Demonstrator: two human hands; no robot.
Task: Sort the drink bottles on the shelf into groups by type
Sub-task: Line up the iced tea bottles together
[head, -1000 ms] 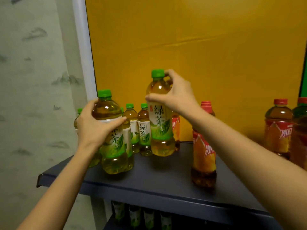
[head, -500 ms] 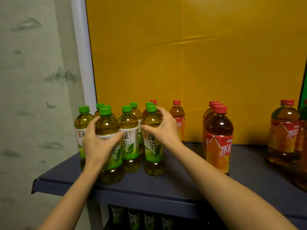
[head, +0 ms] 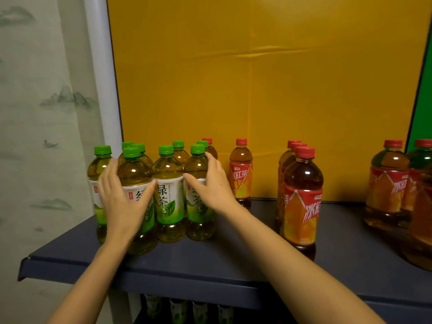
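Head view. A dark blue shelf in front of a big yellow board. To the left, a pale wall painted with grey hills and a white post. At the far right, a green strip.

At the shelf's left end, near the front edge: a tight bunch of green tea bottles, all upright.

Against the front-left green bottle: the left hand, grip spread, fingers straight up, thumb across the label.

Against the bunch's right-side green bottle: the right hand, grip spread too, thumb on the label.

By the back edge, just right of the bunch: a lone red tea bottle.

Near the middle: three red tea bottles, one behind the other.

At the right end: bigger red-capped bottles.

Down below, in the dark: more bottles on a lower shelf, hard to see.
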